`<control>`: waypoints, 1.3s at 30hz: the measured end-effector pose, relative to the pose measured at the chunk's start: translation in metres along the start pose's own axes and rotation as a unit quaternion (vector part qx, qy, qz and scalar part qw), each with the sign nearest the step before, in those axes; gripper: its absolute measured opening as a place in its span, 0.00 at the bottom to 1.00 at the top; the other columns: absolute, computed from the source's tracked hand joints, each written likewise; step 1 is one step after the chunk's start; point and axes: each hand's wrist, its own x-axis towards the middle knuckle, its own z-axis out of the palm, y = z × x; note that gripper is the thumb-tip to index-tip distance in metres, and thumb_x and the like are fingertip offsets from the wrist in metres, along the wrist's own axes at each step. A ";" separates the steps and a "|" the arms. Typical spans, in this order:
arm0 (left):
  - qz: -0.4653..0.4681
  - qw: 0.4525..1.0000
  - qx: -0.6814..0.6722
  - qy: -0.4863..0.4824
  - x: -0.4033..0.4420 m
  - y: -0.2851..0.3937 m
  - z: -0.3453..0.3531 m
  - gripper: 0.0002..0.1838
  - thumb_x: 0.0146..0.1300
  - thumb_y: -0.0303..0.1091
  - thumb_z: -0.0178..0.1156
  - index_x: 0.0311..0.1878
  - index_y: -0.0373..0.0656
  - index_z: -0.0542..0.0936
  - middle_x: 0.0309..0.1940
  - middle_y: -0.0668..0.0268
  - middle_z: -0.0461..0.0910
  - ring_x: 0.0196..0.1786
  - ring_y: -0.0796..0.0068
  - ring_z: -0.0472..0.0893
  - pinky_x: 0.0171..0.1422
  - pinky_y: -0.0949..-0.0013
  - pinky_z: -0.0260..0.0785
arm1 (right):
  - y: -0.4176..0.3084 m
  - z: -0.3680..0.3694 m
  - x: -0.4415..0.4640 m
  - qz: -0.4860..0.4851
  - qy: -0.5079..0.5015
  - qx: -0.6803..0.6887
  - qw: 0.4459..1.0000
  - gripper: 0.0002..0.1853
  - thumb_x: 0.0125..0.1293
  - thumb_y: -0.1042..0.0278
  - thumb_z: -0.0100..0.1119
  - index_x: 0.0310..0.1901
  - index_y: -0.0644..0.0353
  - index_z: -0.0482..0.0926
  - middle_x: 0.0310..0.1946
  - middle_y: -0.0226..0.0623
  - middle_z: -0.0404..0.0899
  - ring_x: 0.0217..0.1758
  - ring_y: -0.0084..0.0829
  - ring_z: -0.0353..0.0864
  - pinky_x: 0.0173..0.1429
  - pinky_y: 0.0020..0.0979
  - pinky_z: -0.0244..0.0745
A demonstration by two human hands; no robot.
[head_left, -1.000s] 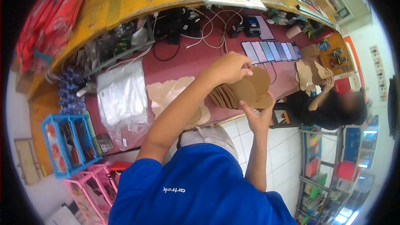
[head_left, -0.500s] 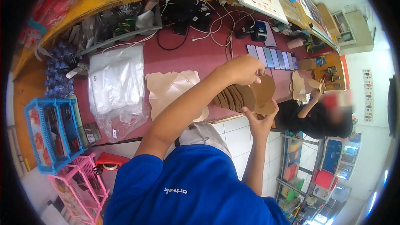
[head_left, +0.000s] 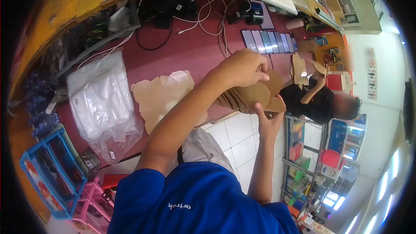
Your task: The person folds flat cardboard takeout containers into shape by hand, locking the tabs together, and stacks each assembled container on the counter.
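Note:
A stack of brown paper box blanks (head_left: pixel 243 98) with rounded flaps hangs over the table's front edge, several layers fanned one over another. My right hand (head_left: pixel 269 120) grips its right end from below, thumb on the top face and fingers around a folded flap. Above the stack, my left hand (head_left: pixel 251 69) is closed with its fingertips at the upper flap; the exact pinch is partly hidden. My left forearm crosses over a flat, lighter brown box blank (head_left: pixel 160 93) with scalloped edges, which lies on the red tabletop (head_left: pixel 190 58).
Clear plastic bags (head_left: pixel 102 99) lie to the left, near a blue basket (head_left: pixel 52 169) and a pink basket (head_left: pixel 93 203). Phones (head_left: pixel 268 42) stand in a row behind my hands, with cables (head_left: pixel 221 21) beyond. To the right, a co-worker (head_left: pixel 307 99) handles another brown blank.
The view has shifted and tilted, so the table contents appear further left. My left fingers have come down closer to the stack's top flap. My right hand keeps its hold.

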 end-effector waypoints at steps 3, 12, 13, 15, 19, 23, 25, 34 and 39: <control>-0.008 1.000 -0.017 0.005 0.001 -0.004 0.002 0.15 0.62 0.36 0.74 0.48 0.37 0.88 0.39 0.51 0.90 0.45 0.57 0.91 0.54 0.59 0.80 | -0.010 0.006 -0.004 -0.014 -0.007 0.024 1.000 0.52 0.56 0.63 0.88 0.77 0.65 0.65 0.69 0.44 0.74 0.68 0.34 0.79 0.67 0.37 0.79; 0.010 0.999 0.030 0.038 -0.005 0.003 0.015 0.16 0.64 0.36 0.73 0.50 0.37 0.88 0.39 0.53 0.90 0.40 0.57 0.89 0.50 0.58 0.79 | -0.002 -0.033 0.013 -0.038 -0.160 0.034 0.986 0.54 0.53 0.67 0.87 0.79 0.61 0.63 0.74 0.46 0.71 0.71 0.41 0.79 0.70 0.41 0.78; 0.011 0.999 0.033 0.033 -0.006 0.007 0.015 0.16 0.64 0.36 0.73 0.50 0.37 0.88 0.39 0.53 0.90 0.40 0.57 0.89 0.50 0.58 0.79 | -0.005 -0.039 0.015 -0.036 -0.156 0.038 0.986 0.54 0.53 0.67 0.87 0.79 0.61 0.63 0.74 0.46 0.71 0.71 0.41 0.79 0.70 0.41 0.78; -0.020 0.998 0.036 0.056 -0.008 0.015 0.015 0.14 0.64 0.34 0.72 0.48 0.35 0.87 0.38 0.51 0.90 0.43 0.51 0.90 0.51 0.56 0.79 | -0.006 -0.045 0.020 -0.034 -0.166 -0.034 0.985 0.53 0.52 0.67 0.88 0.78 0.60 0.64 0.74 0.47 0.72 0.71 0.41 0.80 0.68 0.40 0.79; -0.022 0.998 0.043 0.050 -0.008 0.018 0.021 0.15 0.66 0.34 0.71 0.51 0.36 0.86 0.41 0.52 0.89 0.42 0.61 0.88 0.49 0.60 0.79 | 0.007 -0.039 0.026 -0.164 -0.139 -0.066 0.974 0.52 0.53 0.65 0.87 0.77 0.60 0.65 0.73 0.48 0.73 0.75 0.42 0.76 0.74 0.43 0.73; -0.001 0.996 0.046 0.075 -0.007 0.011 0.031 0.14 0.67 0.33 0.70 0.51 0.34 0.86 0.41 0.51 0.89 0.40 0.56 0.88 0.51 0.59 0.79 | 0.017 -0.038 0.027 -0.152 -0.133 0.057 0.978 0.51 0.54 0.60 0.86 0.76 0.62 0.66 0.75 0.48 0.72 0.78 0.45 0.73 0.78 0.46 0.68; 0.008 0.992 0.050 0.113 -0.007 0.020 0.031 0.13 0.69 0.33 0.68 0.51 0.34 0.86 0.42 0.51 0.89 0.40 0.55 0.88 0.50 0.59 0.79 | 0.010 -0.044 0.032 -0.172 -0.136 0.042 0.975 0.51 0.54 0.60 0.86 0.76 0.62 0.66 0.74 0.47 0.73 0.77 0.46 0.74 0.78 0.45 0.69; 0.130 0.937 0.282 0.162 -0.023 0.049 0.040 0.17 0.69 0.35 0.69 0.59 0.40 0.85 0.56 0.53 0.84 0.58 0.52 0.84 0.68 0.53 0.72 | 0.015 -0.047 0.062 -0.129 -0.141 0.038 0.981 0.50 0.55 0.57 0.86 0.76 0.57 0.65 0.67 0.44 0.79 0.69 0.42 0.81 0.72 0.44 0.76; 0.150 0.908 0.388 -0.056 -0.027 0.069 0.062 0.16 0.64 0.41 0.74 0.51 0.42 0.88 0.46 0.58 0.88 0.55 0.56 0.85 0.73 0.49 0.70 | 0.028 -0.049 0.062 -0.153 -0.180 0.096 0.967 0.46 0.59 0.64 0.82 0.76 0.53 0.65 0.66 0.42 0.80 0.67 0.41 0.81 0.68 0.44 0.80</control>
